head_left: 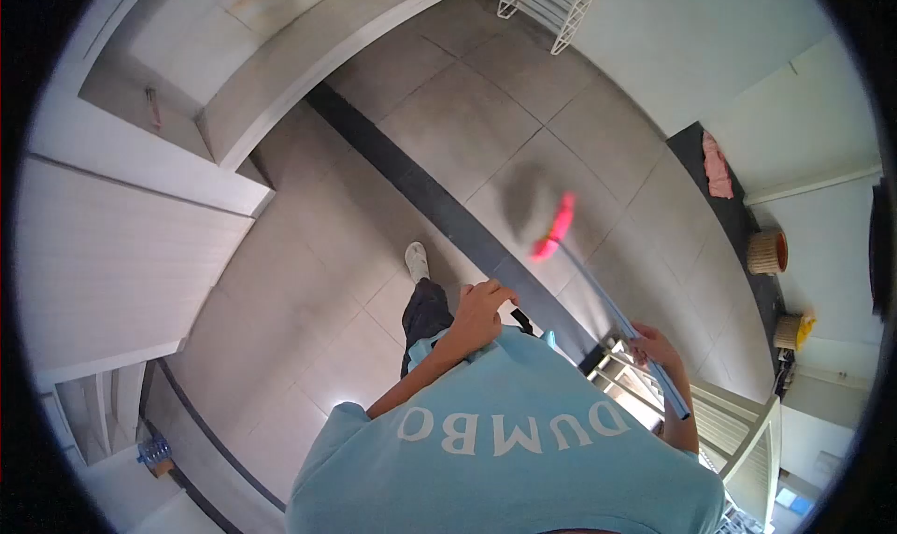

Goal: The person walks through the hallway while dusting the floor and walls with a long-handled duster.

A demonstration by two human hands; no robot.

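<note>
My right hand (657, 347) is closed around the blue-grey handle of a broom (607, 300). The handle runs down and away from me, its upper end jutting past my hand towards my body. Its bright pink head (556, 227), blurred and with a yellowish middle, is over the floor tiles just beyond a dark strip. In front of my waist, my left hand (480, 312) has its fingers curled. Close by its fingertips are a small white bit and a black strap (521, 322); whether the hand grips either is unclear.
A white metal rack (547, 9) stands at the far wall. Along the right wall are a pink cloth (717, 167) and two woven baskets (767, 252). White cabinets (131, 263) line the left. A cream slatted gate (738, 431) is beside my right arm.
</note>
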